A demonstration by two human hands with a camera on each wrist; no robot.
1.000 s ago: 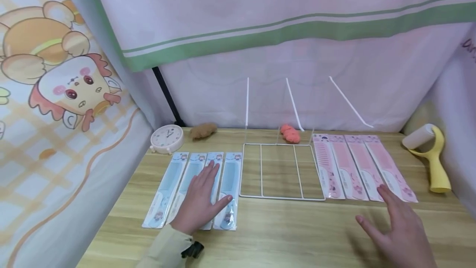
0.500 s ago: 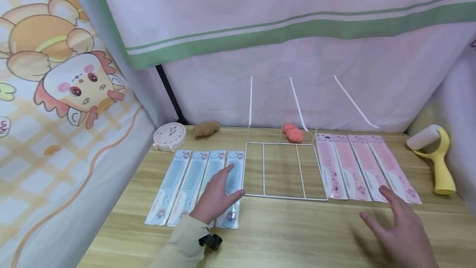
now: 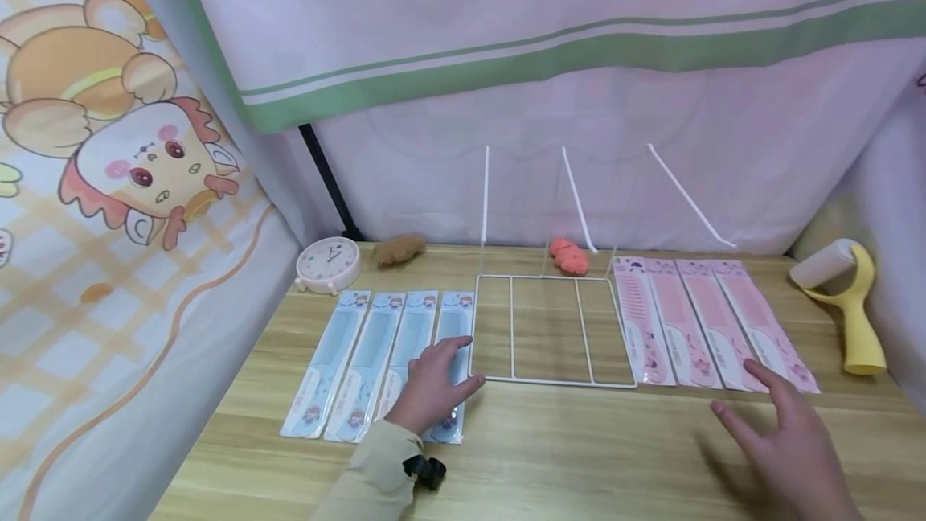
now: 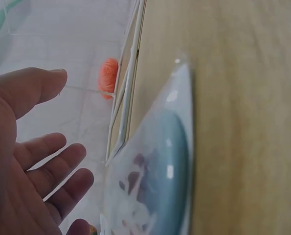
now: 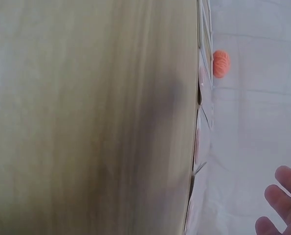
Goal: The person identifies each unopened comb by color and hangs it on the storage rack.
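My left hand [image 3: 434, 384] is over the rightmost of several blue combs in clear packets [image 3: 452, 324], its thumb and fingers spread beside the left edge of a white wire rack [image 3: 553, 382]. In the left wrist view the left hand [image 4: 33, 161] holds nothing, and a packet's blue comb handle [image 4: 177, 156] lies just past the fingers. My right hand [image 3: 788, 441] hovers with loose fingers at the near end of several packaged pink combs [image 3: 712, 320]. Only some fingertips of that hand [image 5: 284, 200] show in the right wrist view.
Behind the rack lies a coral yarn bundle [image 3: 568, 256]. A white clock [image 3: 329, 265] and a brown fuzzy bundle [image 3: 399, 249] sit at back left. A yellow-handled lint roller [image 3: 861, 328] lies far right. Curtain [image 3: 448, 6] hangs behind the wooden table [image 3: 579, 457].
My left hand has moved right across the blue comb packets to the rack's left edge. The right hand has shifted slightly right. The combs and rack have stayed in place.
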